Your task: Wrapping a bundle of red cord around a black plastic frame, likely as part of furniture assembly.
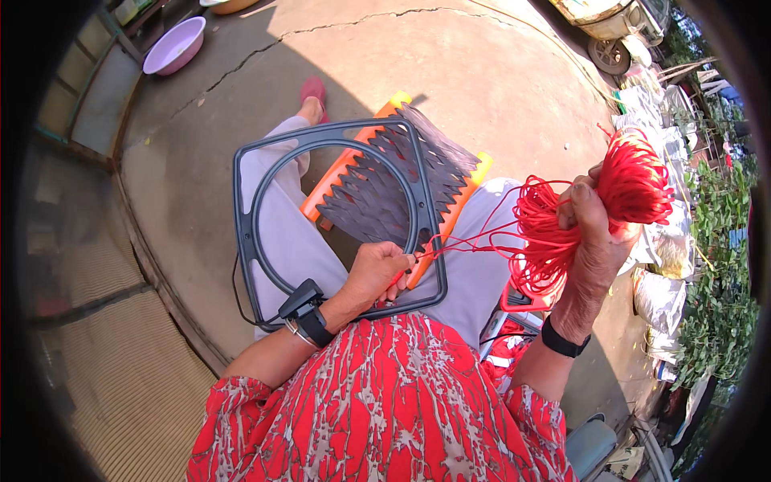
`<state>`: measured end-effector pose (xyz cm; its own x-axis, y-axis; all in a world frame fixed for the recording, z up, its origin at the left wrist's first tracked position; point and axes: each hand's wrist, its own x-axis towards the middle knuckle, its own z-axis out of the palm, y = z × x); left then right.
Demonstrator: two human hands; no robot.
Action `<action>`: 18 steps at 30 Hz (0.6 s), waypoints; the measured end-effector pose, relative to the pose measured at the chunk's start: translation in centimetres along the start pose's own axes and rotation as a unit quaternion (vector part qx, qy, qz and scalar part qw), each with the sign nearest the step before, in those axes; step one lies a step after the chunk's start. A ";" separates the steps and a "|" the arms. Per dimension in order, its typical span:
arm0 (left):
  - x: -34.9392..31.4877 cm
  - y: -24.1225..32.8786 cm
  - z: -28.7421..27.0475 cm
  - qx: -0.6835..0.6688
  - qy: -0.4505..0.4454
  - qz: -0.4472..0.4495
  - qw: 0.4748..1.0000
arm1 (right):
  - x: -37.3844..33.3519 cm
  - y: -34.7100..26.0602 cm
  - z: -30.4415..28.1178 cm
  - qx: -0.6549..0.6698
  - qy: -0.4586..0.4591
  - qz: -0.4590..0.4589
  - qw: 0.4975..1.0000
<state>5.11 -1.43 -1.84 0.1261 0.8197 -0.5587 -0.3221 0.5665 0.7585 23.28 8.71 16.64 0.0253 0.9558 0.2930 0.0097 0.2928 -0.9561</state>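
My right hand (593, 210) is closed around a thick hank of red cord (634, 181), with loose loops hanging on its left side. Strands stretch from it toward my left hand (380, 271). The fingers of that hand pinch the red cord at the lower right part of a dark grey square frame (431, 181) with a round ring inside. The frame rests tilted over my lap. Beyond it, partly seen through the ring, is a piece with orange bars (451, 233) and a dark woven strip panel (369, 189); it looks like a small folding stool.
A purple basin (175, 46) stands on the cracked concrete floor at far left. White sacks (660, 299) and green plants (719, 257) line the right side. A wheeled vehicle (610, 55) is at far right. Beside my right thigh sits a red-edged item (532, 299), partly hidden.
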 end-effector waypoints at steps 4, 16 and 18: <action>-0.2 0.0 0.3 0.040 0.014 0.027 0.999 | 0.2 -0.5 1.8 -0.031 -0.035 -0.016 0.999; 0.3 -0.8 0.1 0.073 0.011 -0.007 0.997 | 0.0 1.0 0.3 -0.002 -0.008 0.018 1.000; 0.5 -1.5 0.1 0.145 0.044 0.060 0.987 | 0.0 0.9 0.3 -0.010 -0.005 0.016 1.000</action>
<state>5.76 -1.82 -3.25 0.0167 0.8792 -0.4762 -0.0460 0.4764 0.8780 22.97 8.95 15.74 0.0160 0.9647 0.2628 0.0281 0.2623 -0.9646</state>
